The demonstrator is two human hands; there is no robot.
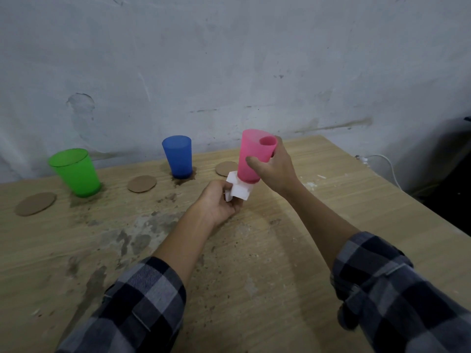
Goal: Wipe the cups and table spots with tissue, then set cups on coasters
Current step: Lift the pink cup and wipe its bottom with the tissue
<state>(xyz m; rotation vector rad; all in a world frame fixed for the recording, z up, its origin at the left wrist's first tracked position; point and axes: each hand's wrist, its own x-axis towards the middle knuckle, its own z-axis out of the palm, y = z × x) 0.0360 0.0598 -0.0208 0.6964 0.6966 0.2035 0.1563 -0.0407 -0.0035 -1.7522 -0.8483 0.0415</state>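
Note:
My right hand (pixel 274 165) grips a pink cup (pixel 251 161) held above the table, tilted slightly. Under its base my left hand (pixel 219 202) pinches a folded white tissue (pixel 238 188) that touches the cup's bottom. A blue cup (pixel 178 156) stands upright in a brown stain at the back centre. A green cup (pixel 76 171) stands upright at the back left, also over a dirty patch. Three round brown coasters lie bare: one at the far left (pixel 35 203), one between green and blue cups (pixel 142 183), one partly hidden behind the pink cup (pixel 225 168).
The wooden table (pixel 318 225) carries dark stains and specks across its left and middle. A plastered wall rises right behind the cups. A white cable (pixel 384 164) hangs off the table's right edge, beside a dark gap.

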